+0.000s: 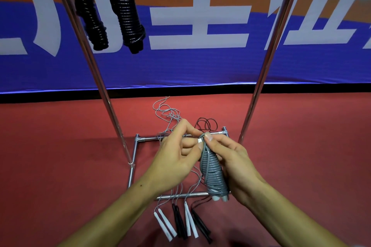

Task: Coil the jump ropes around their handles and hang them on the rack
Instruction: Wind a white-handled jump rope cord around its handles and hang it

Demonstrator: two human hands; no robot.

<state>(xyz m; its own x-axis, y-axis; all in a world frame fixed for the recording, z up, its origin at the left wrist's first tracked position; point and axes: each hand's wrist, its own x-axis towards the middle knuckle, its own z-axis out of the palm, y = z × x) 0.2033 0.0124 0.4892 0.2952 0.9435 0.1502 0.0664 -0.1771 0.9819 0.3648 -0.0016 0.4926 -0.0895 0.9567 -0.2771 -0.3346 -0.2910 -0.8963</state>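
Resting in the right hand's (234,164) grip, grey coiled rope (213,172).

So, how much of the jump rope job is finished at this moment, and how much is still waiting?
Done: two black coiled ropes already hang on the rack. In hand: the right hand holds a grey rope bundle, almost fully wound, while the left hand pinches its top end. Left: four uncoiled ropes on the floor, two with white handles and two with black handles.

Two coiled ropes (112,14) on rack (267,66) upper left; loose handles (180,222) below, on floor (60,146).
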